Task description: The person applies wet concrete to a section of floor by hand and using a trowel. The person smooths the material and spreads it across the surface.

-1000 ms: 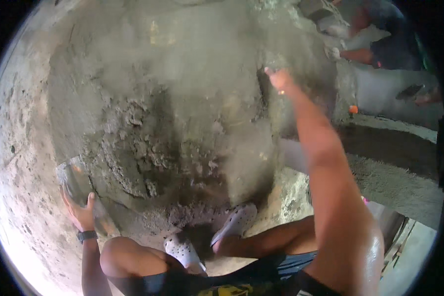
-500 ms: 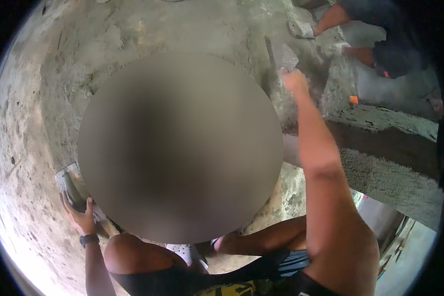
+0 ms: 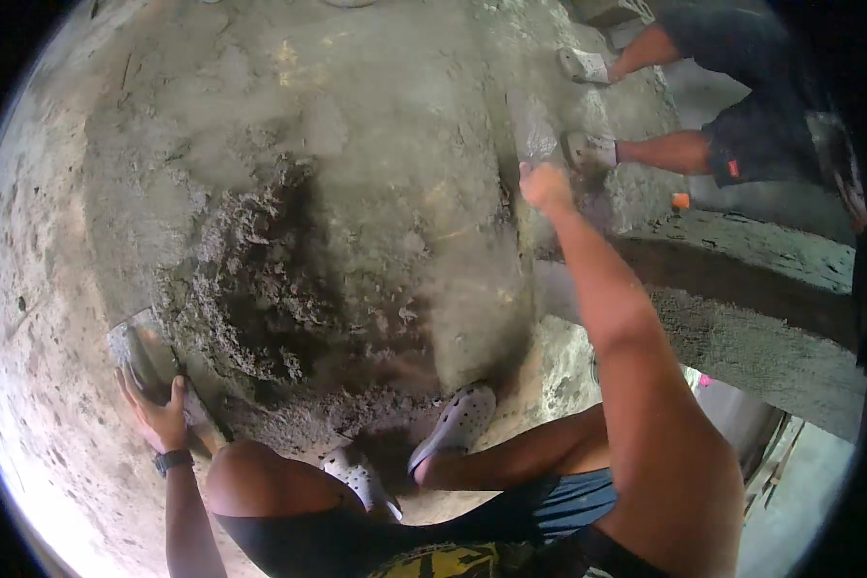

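My left hand [image 3: 156, 409] is wrapped on the grip of a long, cement-coated float [image 3: 202, 429] lying at the lower left, beside my knee. My right hand [image 3: 546, 191] reaches out at upper right, closed on a trowel [image 3: 535, 125] whose narrow wet blade rests on the grey cement. Between my hands lies a mound of dark, lumpy wet mortar [image 3: 250, 270] on the smeared cement surface [image 3: 376, 87]. My perforated pale clogs [image 3: 458, 424] are below the mound.
A co-worker's legs in dark shorts and pale clogs [image 3: 660, 149] stand at the upper right. Below them run concrete ledges [image 3: 751, 347] with a drop beside them and a small orange object [image 3: 681, 200]. A rough pale surface [image 3: 39, 250] curves along the left.
My right hand has shifted slightly downward with the trowel. The co-worker's feet and legs have moved leftward and come into fuller view. My left hand stays on the float.
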`<state>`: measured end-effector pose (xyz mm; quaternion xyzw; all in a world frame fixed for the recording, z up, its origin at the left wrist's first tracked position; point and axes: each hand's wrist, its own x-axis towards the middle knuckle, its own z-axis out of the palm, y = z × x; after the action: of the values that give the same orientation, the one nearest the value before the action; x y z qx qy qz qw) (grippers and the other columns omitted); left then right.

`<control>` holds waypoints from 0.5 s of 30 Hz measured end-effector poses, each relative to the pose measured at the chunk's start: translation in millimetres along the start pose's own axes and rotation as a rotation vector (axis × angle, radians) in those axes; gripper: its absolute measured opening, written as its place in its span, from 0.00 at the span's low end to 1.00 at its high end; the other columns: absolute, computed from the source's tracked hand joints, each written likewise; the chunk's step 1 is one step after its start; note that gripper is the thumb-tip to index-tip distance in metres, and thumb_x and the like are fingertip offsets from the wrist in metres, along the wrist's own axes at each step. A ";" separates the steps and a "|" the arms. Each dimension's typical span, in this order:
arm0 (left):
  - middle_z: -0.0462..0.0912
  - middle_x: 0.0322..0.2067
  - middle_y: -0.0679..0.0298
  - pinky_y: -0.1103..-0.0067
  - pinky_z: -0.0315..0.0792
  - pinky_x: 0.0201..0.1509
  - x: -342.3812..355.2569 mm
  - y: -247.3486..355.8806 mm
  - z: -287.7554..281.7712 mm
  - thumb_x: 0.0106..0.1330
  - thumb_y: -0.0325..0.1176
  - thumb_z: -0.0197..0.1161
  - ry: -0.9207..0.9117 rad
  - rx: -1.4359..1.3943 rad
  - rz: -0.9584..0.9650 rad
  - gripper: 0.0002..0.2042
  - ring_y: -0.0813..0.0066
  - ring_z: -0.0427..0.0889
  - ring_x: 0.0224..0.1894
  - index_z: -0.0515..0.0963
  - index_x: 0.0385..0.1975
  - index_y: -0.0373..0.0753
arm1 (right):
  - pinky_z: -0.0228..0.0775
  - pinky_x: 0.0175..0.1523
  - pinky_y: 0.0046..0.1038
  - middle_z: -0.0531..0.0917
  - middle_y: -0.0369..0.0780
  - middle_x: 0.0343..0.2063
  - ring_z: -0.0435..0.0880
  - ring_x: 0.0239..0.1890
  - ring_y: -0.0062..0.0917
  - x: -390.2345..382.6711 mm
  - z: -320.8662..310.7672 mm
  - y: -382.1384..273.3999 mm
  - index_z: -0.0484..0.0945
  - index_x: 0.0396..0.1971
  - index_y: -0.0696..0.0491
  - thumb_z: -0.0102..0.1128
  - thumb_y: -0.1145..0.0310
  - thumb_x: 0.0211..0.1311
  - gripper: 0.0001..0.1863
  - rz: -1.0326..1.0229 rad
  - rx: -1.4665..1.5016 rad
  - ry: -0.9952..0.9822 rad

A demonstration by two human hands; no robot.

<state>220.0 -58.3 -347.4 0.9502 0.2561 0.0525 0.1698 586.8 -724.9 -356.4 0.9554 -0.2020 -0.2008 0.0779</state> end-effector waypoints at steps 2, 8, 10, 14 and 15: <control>0.58 0.73 0.52 0.59 0.60 0.73 -1.2 -1.0 0.8 0.56 0.46 0.75 0.007 0.008 0.011 0.45 0.48 0.59 0.73 0.59 0.72 0.39 | 0.71 0.62 0.46 0.82 0.54 0.53 0.80 0.57 0.50 -12.3 -0.5 -11.6 0.81 0.51 0.58 0.42 0.43 0.74 0.32 0.007 -0.059 0.095; 0.57 0.73 0.50 0.59 0.58 0.75 -3.5 -4.0 -6.9 0.53 0.43 0.77 -0.016 -0.024 -0.041 0.47 0.47 0.56 0.74 0.59 0.71 0.37 | 0.71 0.62 0.46 0.82 0.52 0.53 0.79 0.57 0.48 -21.9 2.6 -28.4 0.81 0.50 0.57 0.43 0.45 0.74 0.30 0.124 0.090 0.077; 0.56 0.74 0.52 0.59 0.59 0.74 1.1 0.4 -3.7 0.56 0.46 0.75 -0.021 0.004 0.001 0.45 0.48 0.58 0.74 0.59 0.72 0.40 | 0.71 0.60 0.47 0.83 0.52 0.51 0.81 0.55 0.49 -18.1 -6.2 -27.7 0.80 0.50 0.57 0.43 0.45 0.74 0.30 -0.019 0.062 0.182; 0.57 0.73 0.50 0.59 0.59 0.74 5.0 13.7 -8.4 0.55 0.49 0.76 -0.052 0.007 -0.034 0.46 0.48 0.58 0.74 0.60 0.72 0.40 | 0.72 0.60 0.49 0.82 0.53 0.51 0.81 0.54 0.51 -39.3 -2.8 -49.5 0.76 0.55 0.57 0.45 0.47 0.72 0.29 -0.035 -0.006 0.082; 0.58 0.73 0.50 0.58 0.59 0.74 2.8 2.8 -9.3 0.54 0.51 0.76 -0.040 -0.012 0.003 0.47 0.47 0.58 0.74 0.60 0.71 0.39 | 0.72 0.60 0.49 0.82 0.53 0.51 0.81 0.54 0.51 -52.1 -2.2 -63.5 0.76 0.55 0.57 0.45 0.47 0.72 0.29 -0.042 -0.006 0.071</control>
<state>222.0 -56.4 -337.7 0.9503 0.2511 0.0353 0.1806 566.6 -645.5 -350.7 0.9657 -0.1785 -0.1690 0.0835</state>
